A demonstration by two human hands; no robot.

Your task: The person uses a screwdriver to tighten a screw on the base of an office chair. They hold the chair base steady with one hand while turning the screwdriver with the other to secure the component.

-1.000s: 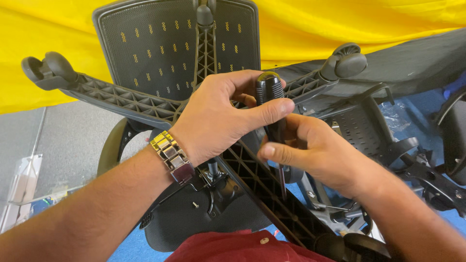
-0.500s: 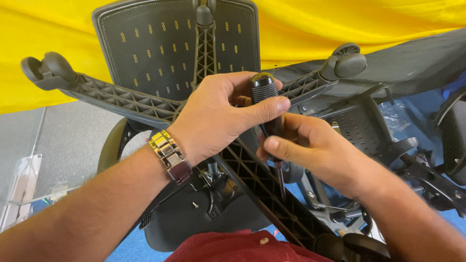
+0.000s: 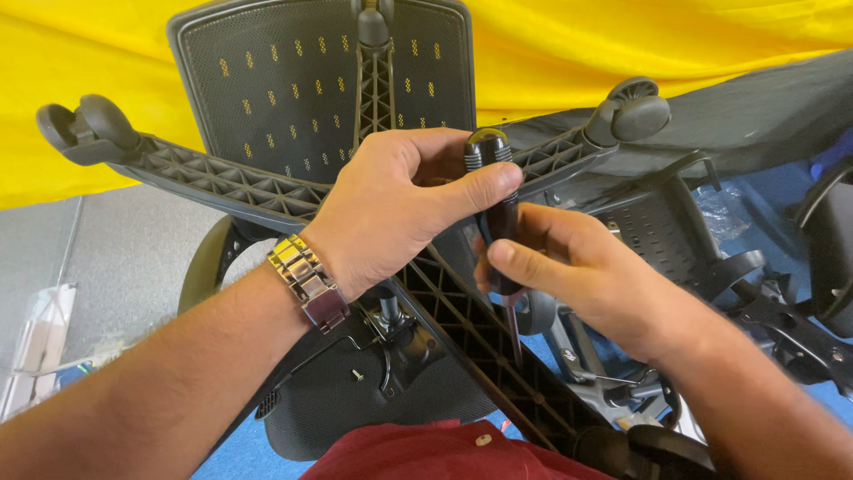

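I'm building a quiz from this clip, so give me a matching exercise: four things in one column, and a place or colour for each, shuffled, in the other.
Things:
1. Screwdriver
2. Watch
3. Cloth
4. Backrest

Place or colour:
A. Yellow, behind the chair
B. Black mesh, top centre, behind the chair base
C. Held by both the left hand and the right hand
D. Metal band on the left wrist

Pairs: 1-C, 2-D, 3-A, 4-B
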